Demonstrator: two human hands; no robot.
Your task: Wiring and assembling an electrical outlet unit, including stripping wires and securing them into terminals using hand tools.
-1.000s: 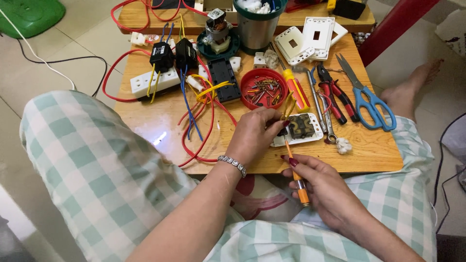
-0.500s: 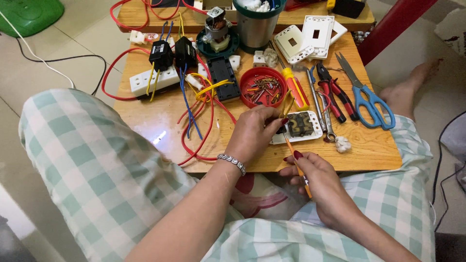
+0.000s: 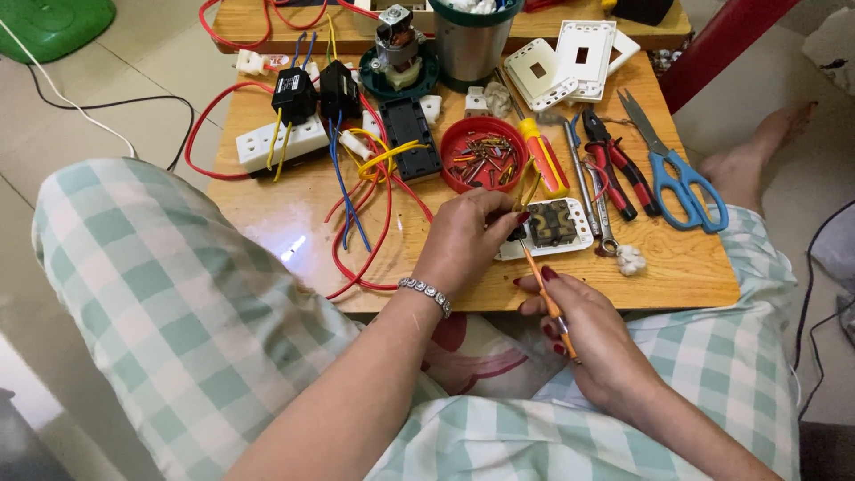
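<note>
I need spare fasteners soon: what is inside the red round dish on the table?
The red dish holds a loose pile of small metal screws, brassy and dark. Its red floor shows at the near edge; whatever lies beneath the pile is hidden.

Bright even daylight, glare patch on table [image 3: 294,249], sharp focus

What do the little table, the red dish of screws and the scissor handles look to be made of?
Table: wood or wood laminate, seemingly varnished; grain shows and light glints off it.
Red dish: probably plastic, with an even colour and smooth rim.
Screws: metal, brassy and silvery shine.
Scissor handles: likely plastic, matte blue; the blades look like steel.
</note>
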